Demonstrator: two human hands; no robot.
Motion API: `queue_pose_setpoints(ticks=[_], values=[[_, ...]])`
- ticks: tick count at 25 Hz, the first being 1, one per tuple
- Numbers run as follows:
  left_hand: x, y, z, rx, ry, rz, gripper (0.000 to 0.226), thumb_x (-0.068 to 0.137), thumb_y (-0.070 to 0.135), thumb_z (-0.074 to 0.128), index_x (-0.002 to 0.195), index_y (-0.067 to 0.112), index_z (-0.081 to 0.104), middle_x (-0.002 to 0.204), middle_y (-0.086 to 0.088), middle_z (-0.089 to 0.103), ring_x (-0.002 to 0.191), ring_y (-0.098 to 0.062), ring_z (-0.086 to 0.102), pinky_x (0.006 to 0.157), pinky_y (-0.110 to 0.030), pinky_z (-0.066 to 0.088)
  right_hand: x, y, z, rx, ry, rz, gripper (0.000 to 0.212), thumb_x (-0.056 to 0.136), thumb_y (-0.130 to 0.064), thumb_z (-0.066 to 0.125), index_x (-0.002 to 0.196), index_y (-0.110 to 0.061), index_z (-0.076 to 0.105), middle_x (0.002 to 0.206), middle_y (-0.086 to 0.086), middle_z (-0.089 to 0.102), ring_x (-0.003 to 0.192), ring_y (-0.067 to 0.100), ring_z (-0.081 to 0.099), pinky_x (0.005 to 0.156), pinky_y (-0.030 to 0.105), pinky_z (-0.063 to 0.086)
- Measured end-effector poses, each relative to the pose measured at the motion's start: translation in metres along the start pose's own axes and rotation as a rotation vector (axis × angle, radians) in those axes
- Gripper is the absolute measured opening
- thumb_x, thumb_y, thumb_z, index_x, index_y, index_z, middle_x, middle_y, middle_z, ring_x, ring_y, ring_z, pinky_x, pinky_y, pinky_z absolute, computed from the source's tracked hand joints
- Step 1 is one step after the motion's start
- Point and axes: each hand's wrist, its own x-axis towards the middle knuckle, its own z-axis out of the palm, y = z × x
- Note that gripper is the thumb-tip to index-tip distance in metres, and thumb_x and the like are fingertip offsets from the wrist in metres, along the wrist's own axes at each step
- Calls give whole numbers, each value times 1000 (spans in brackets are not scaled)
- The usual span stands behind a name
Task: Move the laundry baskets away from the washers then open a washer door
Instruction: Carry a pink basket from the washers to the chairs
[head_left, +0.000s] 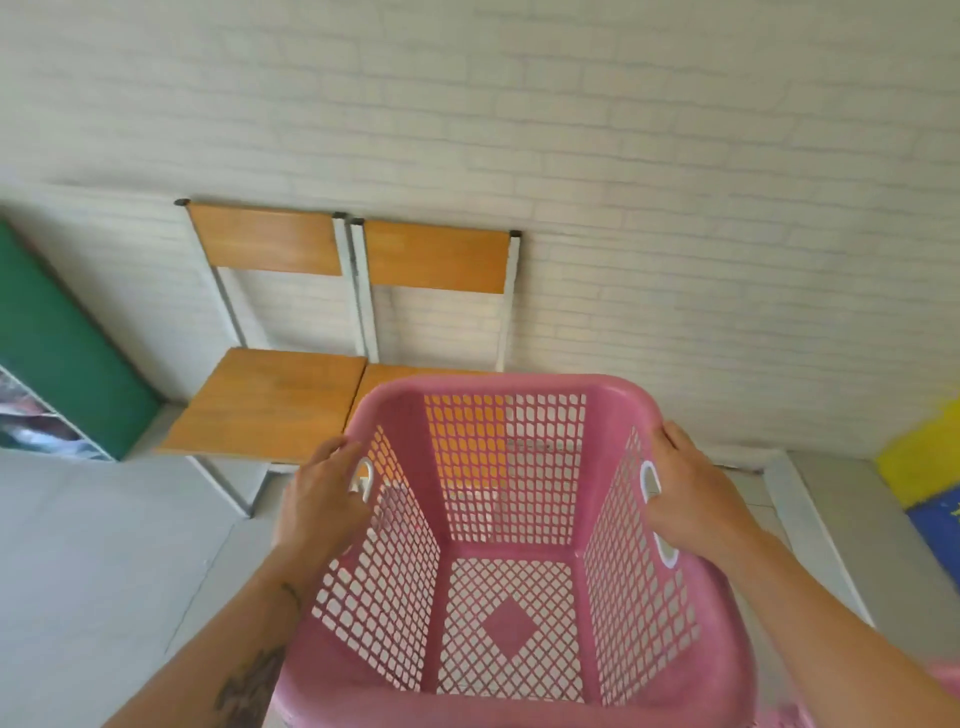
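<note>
From the head view, a pink laundry basket (511, 545) is held in front of the person, mouth up and tipped slightly toward the camera, its long axis running away toward two wooden chairs (270, 400) by the white brick wall (675, 208). The left hand (324, 499) and right hand (693, 493) are clamped on the basket's opposite side rims at the handle holes.

Two wooden chairs (332, 332) against white brick wall (675, 182) — green panel (57, 338) left.

Pink mesh laundry basket (511, 525), empty, upright, held.
</note>
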Motion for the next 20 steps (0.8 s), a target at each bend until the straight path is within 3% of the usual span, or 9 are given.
queue_pose_setpoints(ticks=[1, 4, 7, 12, 15, 17, 20], values=[[-8, -14, -9, 23, 18, -28, 64, 67, -2, 59, 125, 25, 62, 135, 8, 54, 87, -14, 58, 59, -17, 41, 3, -14, 6, -1, -13, -36, 90, 71, -1, 57, 150, -17, 17, 140, 0, 35, 100, 22, 57, 62, 27, 42], [-31, -57, -48, 69, 82, -116, 63, 69, 1, 55, 127, 25, 60, 137, 6, 53, 103, -24, 62, 79, -37, 54, 9, -66, 25, -11, -51, -152, 85, 70, -4, 59, 146, -15, 23, 131, -1, 37, 90, 17, 54, 57, 26, 41], [-53, -107, -93, 97, 159, -182, 62, 69, -1, 53, 126, 25, 60, 135, 5, 54, 102, -25, 62, 78, -39, 56, 13, -130, 39, -18, -48, -269, 69, 69, -4, 59, 133, -12, 34, 123, -1, 39, 82, 18, 51, 55, 28, 40], [-69, -205, -172, 112, 311, -264, 62, 72, -2, 54, 127, 26, 60, 134, 5, 54, 104, -21, 60, 75, -31, 52, 18, -267, 52, -9, 22, -452, 62, 77, -11, 59, 134, -12, 36, 133, 2, 40, 105, 28, 57, 74, 36, 50], [-71, -276, -216, 129, 357, -287, 60, 75, 1, 54, 129, 27, 58, 136, 5, 53, 105, -20, 60, 75, -30, 52, 17, -355, 71, -20, 20, -503, 72, 73, -9, 60, 140, -12, 34, 137, 3, 41, 104, 27, 58, 67, 30, 41], [-70, -330, -248, 121, 385, -290, 59, 75, 1, 54, 129, 27, 58, 135, 5, 53, 104, -20, 60, 74, -30, 52, 17, -418, 88, -7, 22, -521, 79, 71, -7, 60, 144, -13, 29, 148, 4, 33, 110, 28, 58, 65, 29, 42], [-66, -398, -292, 153, 408, -319, 63, 74, -2, 55, 130, 26, 55, 136, 4, 52, 105, -22, 60, 75, -32, 53, 12, -501, 108, 7, 17, -516, 89, 75, -5, 60, 151, -12, 16, 162, 3, 13, 133, 27, 44, 82, 30, 49]])
